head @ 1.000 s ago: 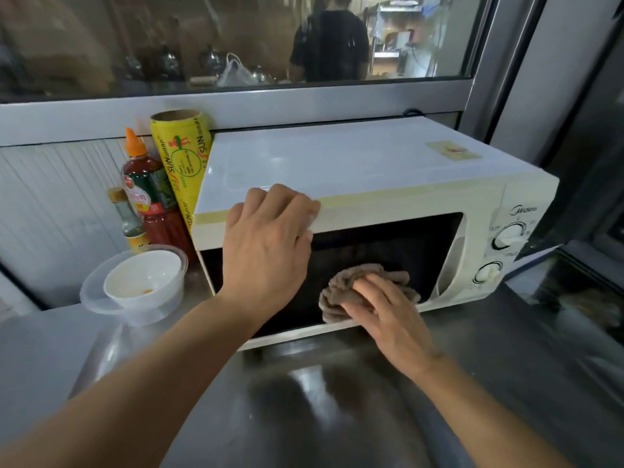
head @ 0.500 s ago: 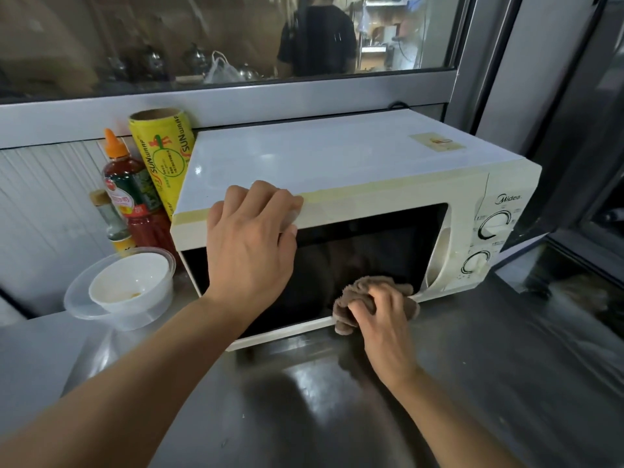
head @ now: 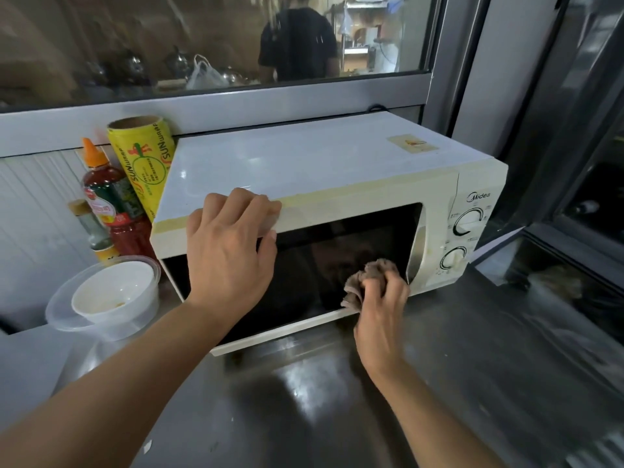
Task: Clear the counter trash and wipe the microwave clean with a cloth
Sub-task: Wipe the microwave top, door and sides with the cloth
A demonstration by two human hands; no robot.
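— Steel worktop (head: 337,417), cream microwave (head: 320,170) at its back edge, and both hands are on it!

— Left hand (head: 229,251)?

— Spread over the front top edge above the dark door, fingers loosely bent along the rim, bracing it.

— And the right hand (head: 381,309)?

— Curled tight round a bunched brown cloth (head: 368,278), pressing it against the door's lower right corner, just beside the handle.

— Anything off to the side?

— Towards the worktop's left edge, a clear plastic tub (head: 60,309) with a white bowl (head: 111,292) nested inside; possibly some residue in it, hard to say. Behind stand a sauce bottle (head: 108,194) and a yellow wrap roll (head: 148,163).
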